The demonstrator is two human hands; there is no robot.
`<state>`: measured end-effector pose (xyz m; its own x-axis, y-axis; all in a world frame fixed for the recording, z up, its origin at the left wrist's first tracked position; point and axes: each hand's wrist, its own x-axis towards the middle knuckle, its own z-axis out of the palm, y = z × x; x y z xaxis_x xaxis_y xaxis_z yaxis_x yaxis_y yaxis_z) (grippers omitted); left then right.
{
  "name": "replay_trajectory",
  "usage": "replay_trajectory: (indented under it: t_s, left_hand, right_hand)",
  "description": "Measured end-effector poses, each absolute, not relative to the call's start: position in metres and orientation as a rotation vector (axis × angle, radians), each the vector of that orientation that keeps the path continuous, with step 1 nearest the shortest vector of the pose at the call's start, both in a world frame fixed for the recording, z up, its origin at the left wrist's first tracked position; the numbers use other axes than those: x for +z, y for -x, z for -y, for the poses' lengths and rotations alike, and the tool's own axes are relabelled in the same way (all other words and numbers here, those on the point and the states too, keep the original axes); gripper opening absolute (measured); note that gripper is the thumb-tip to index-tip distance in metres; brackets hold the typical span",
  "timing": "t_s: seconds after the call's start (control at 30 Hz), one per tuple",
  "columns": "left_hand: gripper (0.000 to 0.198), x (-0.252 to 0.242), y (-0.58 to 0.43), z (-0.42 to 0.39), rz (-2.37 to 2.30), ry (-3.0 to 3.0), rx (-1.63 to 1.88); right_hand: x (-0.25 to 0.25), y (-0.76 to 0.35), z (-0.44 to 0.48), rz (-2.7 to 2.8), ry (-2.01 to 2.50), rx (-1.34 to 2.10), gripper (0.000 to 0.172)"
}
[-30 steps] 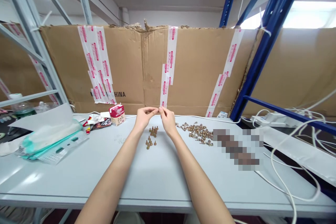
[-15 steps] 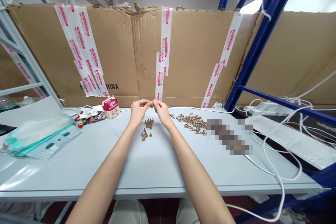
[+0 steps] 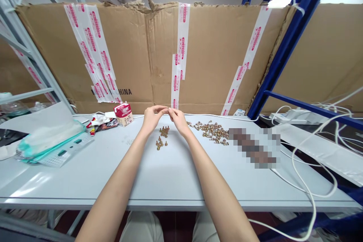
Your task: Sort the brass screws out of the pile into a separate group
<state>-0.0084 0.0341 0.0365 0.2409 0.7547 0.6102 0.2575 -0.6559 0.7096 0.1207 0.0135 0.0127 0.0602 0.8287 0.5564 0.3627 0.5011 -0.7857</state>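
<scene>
My left hand [image 3: 152, 117] and my right hand [image 3: 178, 119] are raised side by side over the grey table [image 3: 159, 181], fingertips pinched together and meeting on a tiny part too small to name. Just below them, several small brass-coloured screws [image 3: 161, 138] stand in a little group on the table. A larger loose heap of the same screws [image 3: 212, 132] lies to the right of my right hand.
A small red-and-white carton [image 3: 123, 114] and wrappers sit at the back left. A teal-edged plastic bag [image 3: 51, 138] lies on the left. White cables [image 3: 306, 174] loop over the right side. A taped cardboard wall [image 3: 159, 56] stands behind; blue shelf posts [image 3: 280, 49] rise at right.
The hands stay pinched together in the same pose; the view has tilted down and shifted slightly, so everything sits a little differently in the frame.
</scene>
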Motion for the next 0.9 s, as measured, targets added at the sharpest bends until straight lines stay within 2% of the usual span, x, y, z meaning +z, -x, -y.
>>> replay_trajectory:
  t_s: [0.27,0.47,0.7,0.9]
  left_hand:
    - [0.017,0.035,0.008,-0.033,-0.965,-2.115,1.516]
    - [0.03,0.032,0.01,-0.04,-0.883,-1.963,1.397]
    - [0.016,0.03,0.009,-0.035,-0.992,-2.275,1.449]
    - [0.027,0.027,0.004,-0.029,-0.949,-2.443,1.25]
  right_hand:
    - [0.01,-0.12,-0.013,1.566,1.091,0.452,0.044]
    - [0.009,-0.12,-0.014,1.526,1.068,0.5,0.044]
    - [0.009,-0.12,-0.013,1.511,1.07,0.475,0.044]
    - [0.011,-0.121,-0.011,1.557,1.077,0.423,0.046]
